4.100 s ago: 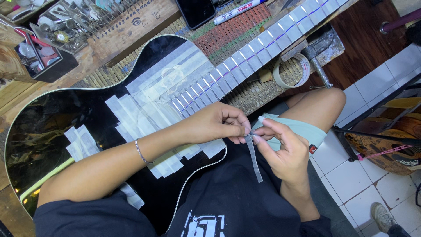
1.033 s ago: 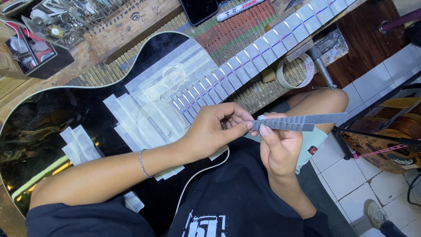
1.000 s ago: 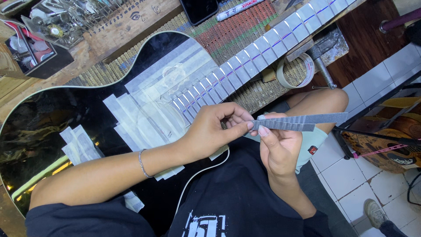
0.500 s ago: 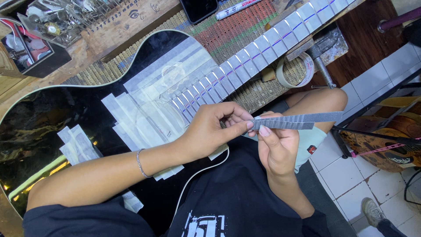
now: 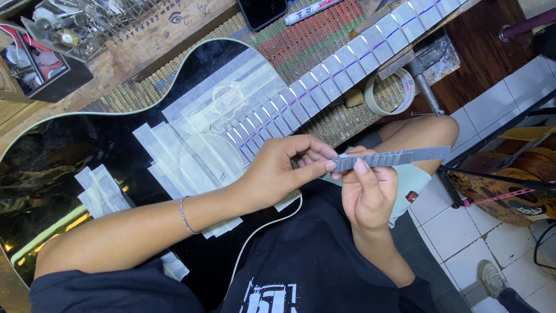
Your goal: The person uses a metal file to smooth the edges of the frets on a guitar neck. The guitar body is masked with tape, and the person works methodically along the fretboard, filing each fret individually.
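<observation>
Strip (image 5: 394, 157) of grey tape-covered flat stock is held near the centre of the frame, its long axis nearly level and its free end pointed toward the right edge. Its left end is pinched between thumb and fingertips of the left hand (image 5: 286, 171), pressed together. It is supported from below by the right hand (image 5: 368, 194), fingertips closed on it, above the black guitar (image 5: 69, 156).

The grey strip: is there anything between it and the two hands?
Nothing visible. The grey strip is pinched directly by the fingertips of the left hand and the right hand, above the lap.
</observation>
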